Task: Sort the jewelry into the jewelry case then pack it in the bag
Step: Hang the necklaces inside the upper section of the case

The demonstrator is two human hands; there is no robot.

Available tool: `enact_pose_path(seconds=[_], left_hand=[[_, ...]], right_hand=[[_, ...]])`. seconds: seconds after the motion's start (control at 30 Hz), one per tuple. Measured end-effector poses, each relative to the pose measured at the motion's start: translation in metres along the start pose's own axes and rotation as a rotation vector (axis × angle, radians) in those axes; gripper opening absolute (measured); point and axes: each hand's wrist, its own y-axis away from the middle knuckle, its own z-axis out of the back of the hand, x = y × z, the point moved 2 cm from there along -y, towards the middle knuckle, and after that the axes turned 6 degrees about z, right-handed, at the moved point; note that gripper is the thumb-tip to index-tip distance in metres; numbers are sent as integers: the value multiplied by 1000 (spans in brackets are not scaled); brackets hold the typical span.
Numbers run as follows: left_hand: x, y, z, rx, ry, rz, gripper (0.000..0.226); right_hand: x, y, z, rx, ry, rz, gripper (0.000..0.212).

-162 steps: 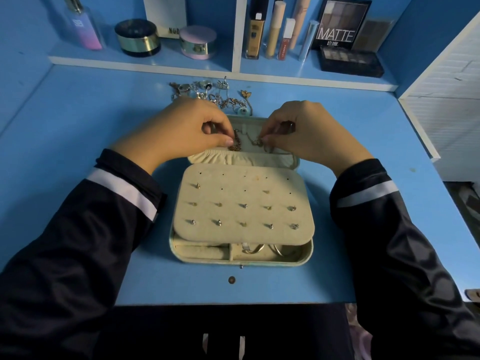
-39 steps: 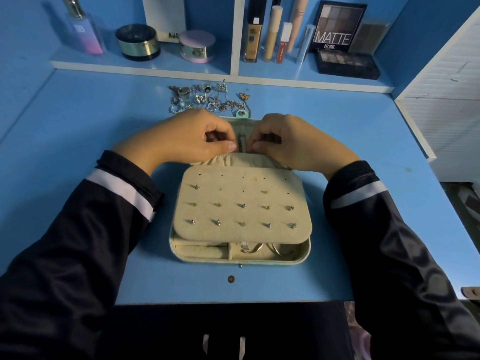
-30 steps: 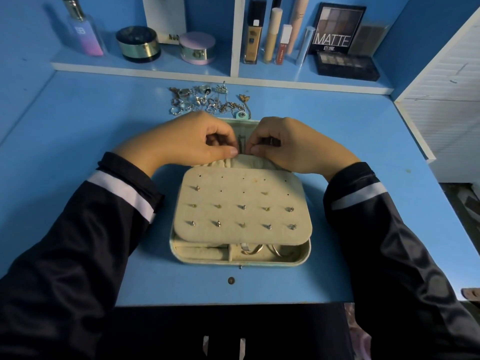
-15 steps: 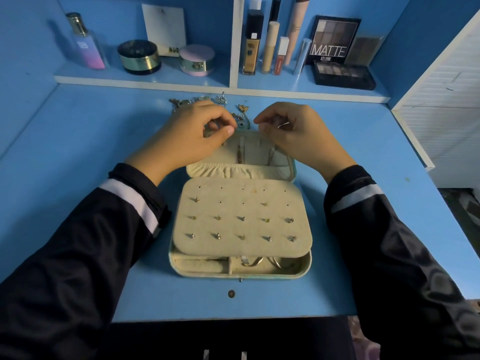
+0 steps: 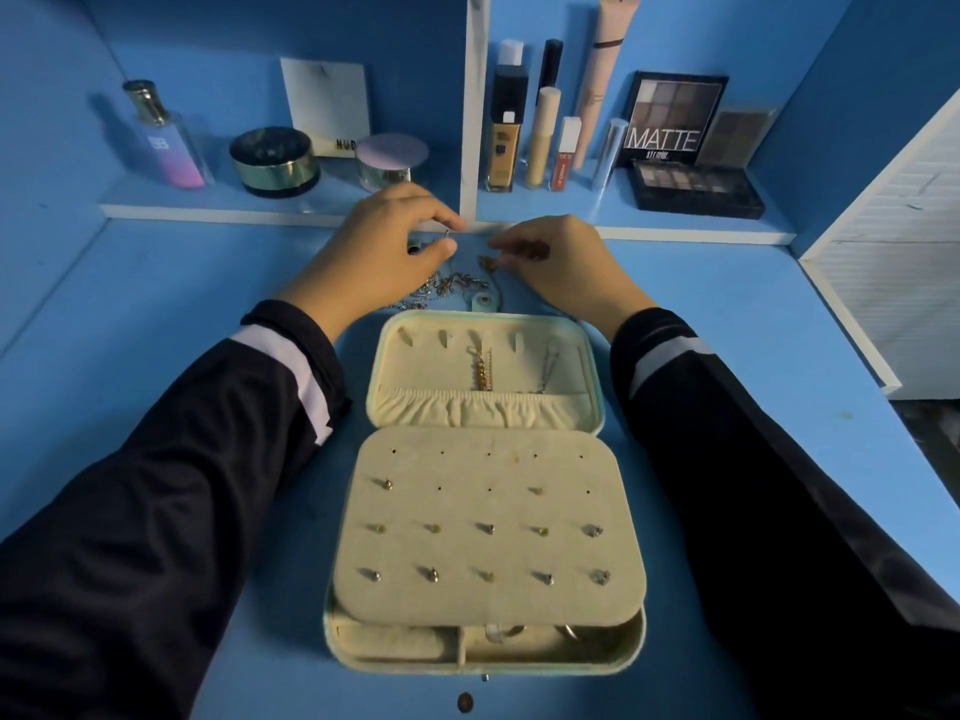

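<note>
Up by the back edge of the worktop (image 5: pixel 156 314), left grip (image 5: pixel 384 241) is pinching a small piece (image 5: pixel 448 232) over the jewelry pile (image 5: pixel 452 285), right grip (image 5: pixel 561 262) is sitting curled beside it, can't tell if it's holding anything; jewelry case (image 5: pixel 462 511) is lying open nearer the front edge

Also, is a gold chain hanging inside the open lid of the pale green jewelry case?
Yes, the gold chain hangs down the beige-lined lid, its lower end tucked into the gathered pocket.
</note>
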Motion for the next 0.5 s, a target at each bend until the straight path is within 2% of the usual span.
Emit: enact_pose_path(seconds=[0.23,0.5], left_hand=[[10,-2,-10,-12,44,-27,19],[9,0,-13,-31,49,-50,20]], right_hand=[[4,-8,-3,67,69,88,22],[1,-8,-5,90,-27,35,13]])
